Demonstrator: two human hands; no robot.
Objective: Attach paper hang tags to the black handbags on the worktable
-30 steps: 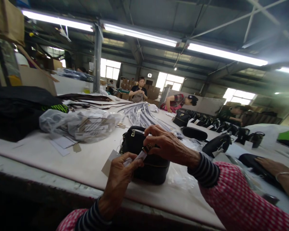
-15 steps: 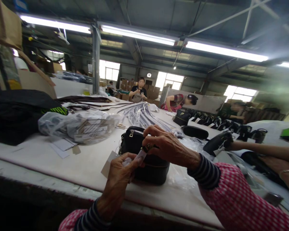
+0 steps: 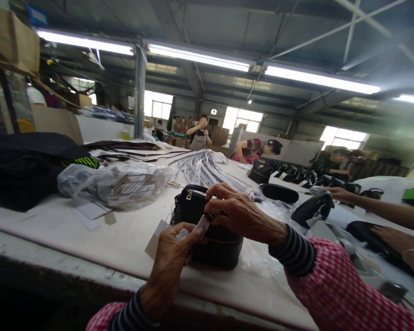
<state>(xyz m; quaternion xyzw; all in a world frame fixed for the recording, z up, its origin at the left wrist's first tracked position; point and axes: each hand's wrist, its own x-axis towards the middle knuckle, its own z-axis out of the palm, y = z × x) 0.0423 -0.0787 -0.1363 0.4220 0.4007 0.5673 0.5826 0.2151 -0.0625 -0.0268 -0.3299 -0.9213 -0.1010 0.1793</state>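
Observation:
A small black handbag (image 3: pixel 217 253) stands upright on the white table in front of me, a gold zipper pull (image 3: pixel 189 195) at its top. Between finger and thumb, my left hand (image 3: pixel 174 250) pinches a small whitish, translucent strip (image 3: pixel 202 226) in front of the bag. My right hand (image 3: pixel 239 211) is closed at the strip's upper end, on a small dark piece with a gold-coloured part; fingers partly hide what it is. A pale card tag (image 3: pixel 156 239) hangs beside the bag, left of it and behind my left hand.
Clear plastic bags with cards (image 3: pixel 134 186) and a black bag with green lettering (image 3: pixel 27 165) lie to the left. Wrapped straps (image 3: pixel 207 168) spread behind. Several black handbags (image 3: pixel 260 171) line the right, where a co-worker's hands (image 3: pixel 393 241) are among bags.
My hands and the handbag hold nearly the same pose. At the right, a co-worker's upper hand has left a black bag and moved farther back over the table.

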